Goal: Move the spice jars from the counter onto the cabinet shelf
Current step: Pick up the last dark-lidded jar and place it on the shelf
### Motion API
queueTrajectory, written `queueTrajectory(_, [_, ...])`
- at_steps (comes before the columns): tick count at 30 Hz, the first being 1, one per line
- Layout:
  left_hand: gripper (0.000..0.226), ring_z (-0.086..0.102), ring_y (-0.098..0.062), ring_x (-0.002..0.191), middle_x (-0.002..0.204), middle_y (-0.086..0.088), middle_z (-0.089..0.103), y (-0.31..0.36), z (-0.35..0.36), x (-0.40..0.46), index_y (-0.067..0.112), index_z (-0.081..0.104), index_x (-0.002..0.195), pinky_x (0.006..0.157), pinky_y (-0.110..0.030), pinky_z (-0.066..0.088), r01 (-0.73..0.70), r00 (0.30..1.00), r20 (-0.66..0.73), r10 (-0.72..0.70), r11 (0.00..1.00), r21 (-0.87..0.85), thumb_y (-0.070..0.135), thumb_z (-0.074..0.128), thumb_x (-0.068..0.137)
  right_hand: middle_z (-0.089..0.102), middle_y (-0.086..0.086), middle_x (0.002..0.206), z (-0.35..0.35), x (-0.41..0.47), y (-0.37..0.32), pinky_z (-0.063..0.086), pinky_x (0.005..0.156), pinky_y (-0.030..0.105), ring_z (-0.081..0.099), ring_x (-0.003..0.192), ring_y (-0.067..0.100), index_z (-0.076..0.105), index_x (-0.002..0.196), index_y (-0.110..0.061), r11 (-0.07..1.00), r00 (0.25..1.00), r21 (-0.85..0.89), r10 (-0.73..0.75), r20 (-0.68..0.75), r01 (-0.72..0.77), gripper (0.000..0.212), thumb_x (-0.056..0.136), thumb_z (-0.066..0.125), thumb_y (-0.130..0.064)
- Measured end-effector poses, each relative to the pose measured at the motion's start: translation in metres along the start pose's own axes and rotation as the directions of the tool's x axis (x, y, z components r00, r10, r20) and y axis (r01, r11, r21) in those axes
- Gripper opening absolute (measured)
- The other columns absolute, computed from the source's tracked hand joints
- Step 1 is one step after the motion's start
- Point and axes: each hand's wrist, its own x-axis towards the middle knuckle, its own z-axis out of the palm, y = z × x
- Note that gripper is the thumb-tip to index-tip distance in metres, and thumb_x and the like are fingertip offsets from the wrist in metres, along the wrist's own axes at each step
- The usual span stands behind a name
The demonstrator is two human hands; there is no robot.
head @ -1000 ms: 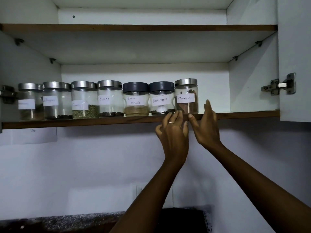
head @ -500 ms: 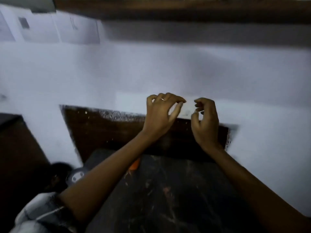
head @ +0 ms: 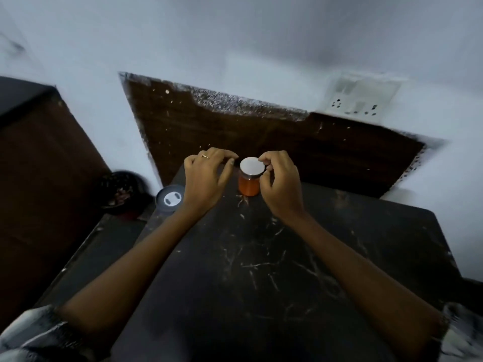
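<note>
A small spice jar (head: 249, 186) of orange powder with a silver lid stands upright on the dark marble counter (head: 261, 270), close to the back wall. My left hand (head: 205, 178) hovers just left of it, fingers curled, fingertips a little short of the lid. On the jar's right side is my right hand (head: 281, 185), whose thumb and forefinger touch the lid's rim without enclosing the jar. The cabinet shelf is out of view.
A round grey-lidded container (head: 170, 201) sits at the counter's left edge beside my left wrist. Further left lies a dark bowl (head: 121, 190). A brown backsplash panel (head: 261, 131) and a white wall socket (head: 358, 99) are behind. A brown unit (head: 39, 165) stands left.
The view swung down from the shelf of labelled jars to the counter. Both hands dropped from the shelf edge and now flank the orange jar.
</note>
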Motion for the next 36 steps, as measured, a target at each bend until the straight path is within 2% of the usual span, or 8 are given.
queueTrajectory(5, [0.023,0.052,-0.017,0.109,0.118,0.004,0.058,-0.076,0.0,-0.028,0.029,0.058,0.113,0.084,-0.029,0.021,0.161,0.979,0.11,-0.169,0.984,0.08,0.03,0.054,0.09,0.058,0.008,0.098,0.071,-0.016,-0.012,0.051,0.077,0.039,0.055,0.088,0.017,0.059,0.104,-0.006,0.999,0.982,0.021,0.035,0.187,-0.039,0.028,0.079,0.052,0.004])
queueTrajectory(9, [0.049,0.038,-0.023,0.127,0.138,0.002,0.043,-0.128,-0.003,-0.047,0.029,0.049,0.126,0.095,-0.042,0.027,0.316,0.918,0.201,-0.342,0.937,0.149,0.048,0.061,0.082,0.054,0.009,0.117,0.12,-0.02,-0.023,0.049,0.088,0.042,0.053,0.104,0.019,0.052,0.121,-0.009,0.997,0.914,-0.002,0.071,0.4,-0.077,0.041,0.081,0.054,-0.002])
queueTrajectory(13, [0.088,0.021,-0.026,0.137,0.149,-0.001,0.023,-0.166,-0.003,-0.066,0.027,0.036,0.136,0.103,-0.051,0.034,0.443,0.813,0.355,-0.461,0.886,0.138,0.064,0.07,0.064,0.023,0.01,0.153,0.164,-0.021,-0.032,0.032,0.11,0.047,0.027,0.139,0.026,0.028,0.145,-0.017,0.984,0.717,-0.089,0.172,0.675,-0.152,0.065,0.086,0.056,-0.011])
queueTrajectory(17, [0.104,0.028,-0.031,0.135,0.149,-0.009,0.025,-0.189,0.004,-0.08,0.021,0.027,0.143,0.106,-0.047,0.034,0.509,0.765,0.443,-0.467,0.86,0.027,0.049,0.082,0.059,-0.008,0.007,0.159,0.191,-0.027,-0.034,0.022,0.116,0.046,0.008,0.145,0.032,0.01,0.151,-0.017,0.973,0.5,-0.166,0.226,0.836,-0.162,0.076,0.089,0.055,-0.017])
queueTrajectory(19, [0.106,0.038,-0.026,0.13,0.144,-0.009,0.035,-0.193,0.008,-0.082,0.02,0.026,0.143,0.103,-0.04,0.038,0.543,0.762,0.464,-0.453,0.836,-0.076,0.04,0.085,0.058,-0.019,0.003,0.157,0.199,-0.03,-0.033,0.023,0.115,0.046,0.006,0.145,0.032,0.003,0.151,-0.018,0.969,0.436,-0.201,0.245,0.866,-0.145,0.082,0.088,0.056,-0.019])
queueTrajectory(26, [0.089,0.055,-0.012,0.102,0.118,0.007,0.052,-0.187,0.017,-0.076,0.028,0.039,0.125,0.082,-0.027,0.048,0.554,0.804,0.39,-0.449,0.804,-0.217,0.043,0.084,0.051,-0.012,0.005,0.158,0.201,-0.028,-0.022,0.021,0.114,0.038,0.008,0.144,0.031,0.014,0.15,-0.015,0.959,0.49,-0.19,0.271,0.828,-0.21,0.077,0.089,0.058,-0.029])
queueTrajectory(30, [0.082,0.054,0.002,0.095,0.111,0.015,0.05,-0.174,0.018,-0.067,0.035,0.038,0.118,0.073,-0.005,0.042,0.523,0.828,0.409,-0.383,0.791,-0.318,0.043,0.086,0.052,-0.003,0.005,0.159,0.18,-0.026,-0.017,0.021,0.114,0.039,0.009,0.144,0.031,0.025,0.148,-0.017,0.944,0.569,-0.167,0.306,0.763,-0.284,0.069,0.087,0.057,-0.021])
queueTrajectory(36, [0.088,0.053,0.011,0.104,0.116,0.019,0.049,-0.128,0.014,-0.03,0.03,0.038,0.123,0.079,-0.005,0.045,0.472,0.853,0.466,-0.235,0.727,-0.498,0.042,0.085,0.049,0.017,0.012,0.154,0.112,-0.006,-0.021,0.024,0.112,0.042,0.019,0.139,0.031,0.04,0.14,-0.021,0.947,0.725,-0.097,0.298,0.621,-0.306,0.066,0.08,0.068,-0.023])
